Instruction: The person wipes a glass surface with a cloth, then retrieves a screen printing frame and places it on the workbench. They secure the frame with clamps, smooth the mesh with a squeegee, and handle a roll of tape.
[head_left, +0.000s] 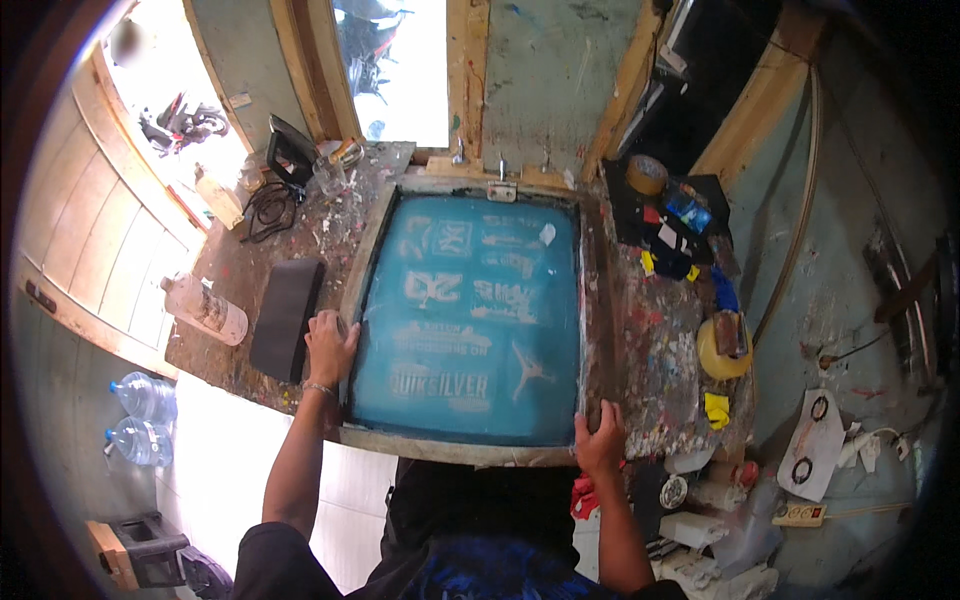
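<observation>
1. Head view: we find a framed screen [480, 330] lying flat on a paint-spattered worktable [655, 365], directly before the person. Its teal mesh carries several pale designs and lettering.
2. A metal clamp [502, 190] sits at the middle of the screen's far edge.
3. The left hand [331, 345] is at the lower part of the screen's left rail, fingers bent and pointing away from the body; a band circles the wrist.
4. The right hand [600, 440] is at the near right corner, thumb beside the rail and fingers curved outward.
5. From overhead, we cannot tell whether either hand grips the rail or merely rests against it.
6. Just beside the left hand we note a flat black block [287, 318]; farther left, a pale plastic bottle [205, 309] lies tilted across the tabletop.
7. At the far left we record a coiled black cable [268, 212] near a dark stand [290, 152].
8. On the right side we list a tape roll [647, 176], a blue packet [688, 211], and a yellow container [722, 362] with a brown block [733, 334] on top.
</observation>
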